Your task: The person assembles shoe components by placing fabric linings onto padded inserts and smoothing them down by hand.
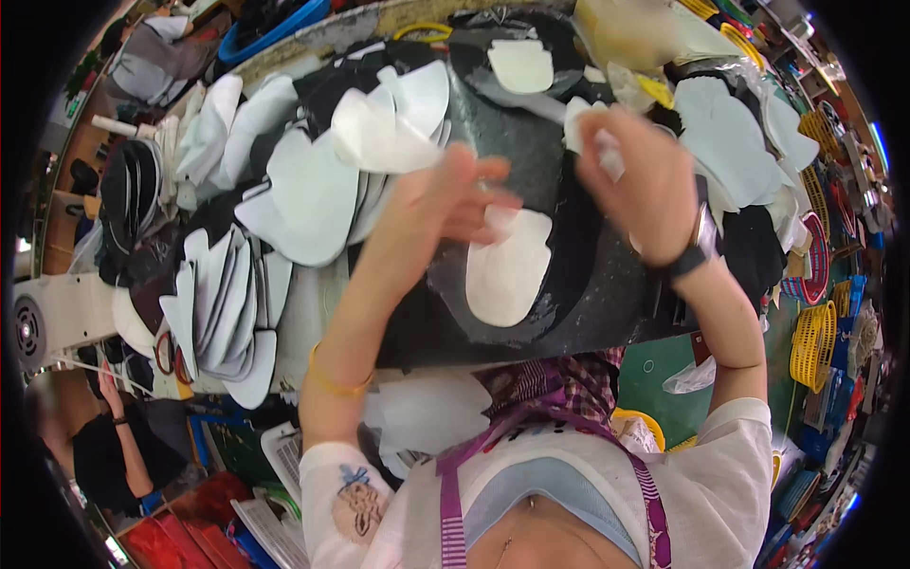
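My left hand (439, 211), blurred by motion, reaches over the dark work surface with its fingers apart. Its fingertips are at the top edge of a white rounded flat piece (509, 275), which lies on a black patch in front of me. Beside the wrist, a tilted white piece (384, 135) rests on a pile; whether the hand touches it I cannot tell. My right hand (646, 185) is raised at the right, also smeared, its fingers curled around something small and whitish (609, 155). Farther off lies another white piece (521, 66).
Stacked white cut pieces (308, 194) cover the left of the table, with a fanned stack (223, 303) nearer me. More white sheets (725, 137) lie at the right. Scissors with red handles (166, 353) sit at the left edge. Yellow baskets (812, 346) stand right. Another person (118, 446) is lower left.
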The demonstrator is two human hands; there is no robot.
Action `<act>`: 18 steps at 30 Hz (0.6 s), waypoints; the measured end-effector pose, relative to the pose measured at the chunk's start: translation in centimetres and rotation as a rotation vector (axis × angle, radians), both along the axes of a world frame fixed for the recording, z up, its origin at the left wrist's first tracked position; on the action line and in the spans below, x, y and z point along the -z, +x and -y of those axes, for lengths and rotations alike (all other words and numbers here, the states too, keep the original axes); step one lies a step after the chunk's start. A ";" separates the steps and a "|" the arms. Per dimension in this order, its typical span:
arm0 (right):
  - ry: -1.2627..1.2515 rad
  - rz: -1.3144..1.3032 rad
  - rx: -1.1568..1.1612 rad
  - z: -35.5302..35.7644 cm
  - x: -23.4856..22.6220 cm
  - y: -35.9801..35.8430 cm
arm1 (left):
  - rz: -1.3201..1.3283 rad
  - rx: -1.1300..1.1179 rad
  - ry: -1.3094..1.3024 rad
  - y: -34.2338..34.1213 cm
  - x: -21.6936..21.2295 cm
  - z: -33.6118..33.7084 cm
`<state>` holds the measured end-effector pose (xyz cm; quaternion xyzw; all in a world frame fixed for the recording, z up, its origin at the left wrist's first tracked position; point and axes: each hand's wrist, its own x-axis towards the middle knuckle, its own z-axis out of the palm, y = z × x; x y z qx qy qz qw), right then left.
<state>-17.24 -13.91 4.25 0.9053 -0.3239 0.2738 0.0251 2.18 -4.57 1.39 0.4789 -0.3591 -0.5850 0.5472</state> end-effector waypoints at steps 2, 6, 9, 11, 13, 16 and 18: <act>-0.048 -0.116 -0.369 -3.5 1.3 -0.1 | -0.098 0.099 -0.039 -1.2 0.9 0.5; 0.416 0.085 -0.310 -2.5 -0.1 -0.7 | 0.050 0.055 0.002 -0.9 1.9 -4.2; 1.454 -0.100 -0.372 -1.0 2.5 -1.2 | 0.194 0.009 -0.046 -1.2 3.1 -6.2; 1.463 -0.118 -0.356 -1.6 4.4 -1.1 | 0.492 -0.096 -0.090 -0.9 3.5 -6.5; 1.451 -0.088 -0.322 -2.5 5.6 -1.0 | 0.586 -0.140 -0.059 -0.7 4.1 -6.7; 1.371 -0.049 -0.340 -2.7 6.9 -0.9 | 0.675 -0.175 -0.008 -0.3 4.7 -6.9; 1.336 -0.083 -0.341 -2.9 6.5 -0.4 | 0.731 -0.166 0.009 0.1 4.9 -7.2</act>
